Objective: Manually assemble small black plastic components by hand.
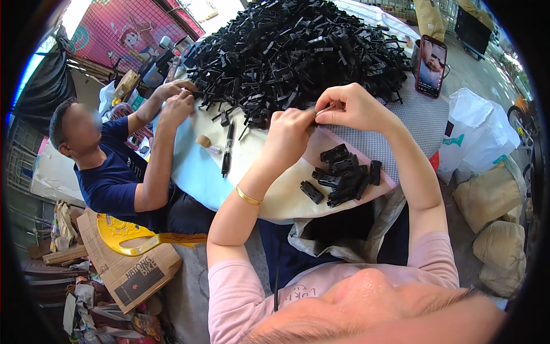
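Observation:
My left hand (291,133) and my right hand (352,109) meet above the table, at the near edge of a big heap of small black plastic parts (303,57). Both are closed in a pinch at the same spot, and the fingers mostly hide the small piece between them. On the table below my right hand lies a loose cluster of black plastic clip-like pieces (344,179), one of them a little apart to the left. An open woven sack (378,232) sits on my lap under the table edge.
A black marker pen (228,150) and a small tan stub (203,140) lie left of my left hand. At the left a co-worker (123,155) has both hands at the heap. A phone (431,66) stands at the right edge; white plastic bags (472,129) are beyond it.

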